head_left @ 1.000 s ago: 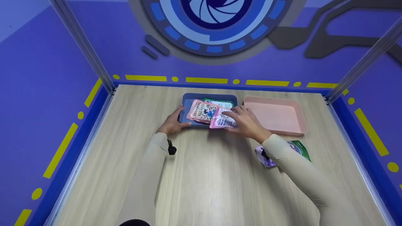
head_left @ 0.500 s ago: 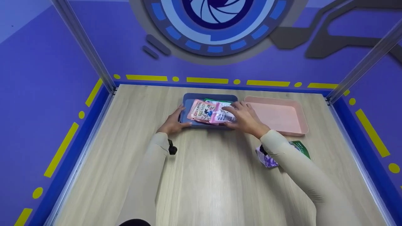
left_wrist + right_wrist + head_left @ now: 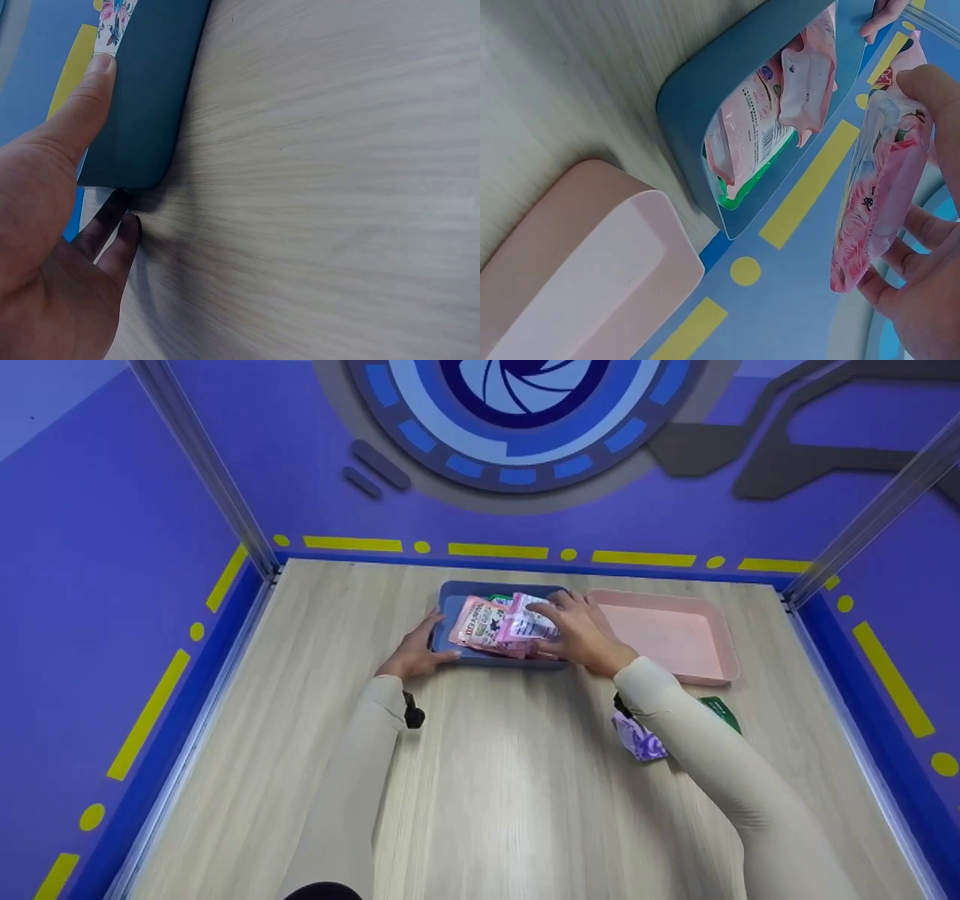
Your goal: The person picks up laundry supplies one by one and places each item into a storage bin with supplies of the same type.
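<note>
The right hand [image 3: 581,631] pinches a pink rose-printed packet [image 3: 885,187] between thumb and fingers; beneath them is the blue-grey tray [image 3: 502,663], which the left hand [image 3: 412,653] touches with spread fingers. Likely light, soft, slippery: grip the packet's long sides.

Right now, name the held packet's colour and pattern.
The packet is pink and white with printed flowers, clearest in the right wrist view.
</note>
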